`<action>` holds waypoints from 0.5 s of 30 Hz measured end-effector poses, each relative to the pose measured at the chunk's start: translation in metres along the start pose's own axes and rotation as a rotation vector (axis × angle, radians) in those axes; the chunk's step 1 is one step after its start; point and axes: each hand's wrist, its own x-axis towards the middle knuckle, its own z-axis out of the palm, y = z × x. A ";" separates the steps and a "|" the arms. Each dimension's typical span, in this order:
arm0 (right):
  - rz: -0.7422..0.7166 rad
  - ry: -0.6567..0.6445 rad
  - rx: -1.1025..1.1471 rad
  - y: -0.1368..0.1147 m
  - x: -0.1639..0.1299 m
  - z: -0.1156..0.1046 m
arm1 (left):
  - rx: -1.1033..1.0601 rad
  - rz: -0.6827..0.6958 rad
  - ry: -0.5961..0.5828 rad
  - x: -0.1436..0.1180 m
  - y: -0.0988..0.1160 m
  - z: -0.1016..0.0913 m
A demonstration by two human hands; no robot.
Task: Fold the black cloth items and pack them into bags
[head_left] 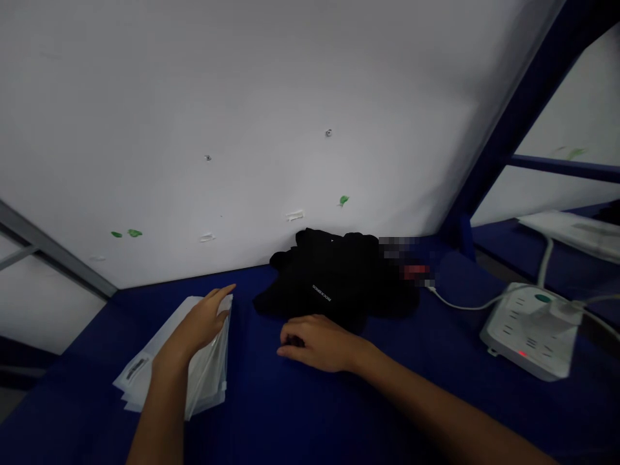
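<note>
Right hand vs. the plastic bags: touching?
Apart. The head view shows it: a strip of blue table lies between the right hand and the plastic bags.

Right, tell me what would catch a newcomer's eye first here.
Probably the black fabric bundle with pale lettering, against the pale wall at the back of the blue table. Next, likely the stack of translucent bags at the left, with the left hand over it. The white power strip at the right, its red light glowing, also stands out.
</note>
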 end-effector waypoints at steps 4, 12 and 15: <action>-0.006 0.004 -0.002 0.001 0.000 0.001 | 0.063 -0.073 -0.040 0.003 -0.005 0.004; 0.007 -0.014 -0.028 -0.001 -0.001 -0.002 | 0.202 -0.161 -0.049 0.010 -0.013 0.022; 0.009 -0.026 -0.026 -0.002 -0.001 -0.003 | 0.273 -0.204 0.000 0.011 -0.013 0.024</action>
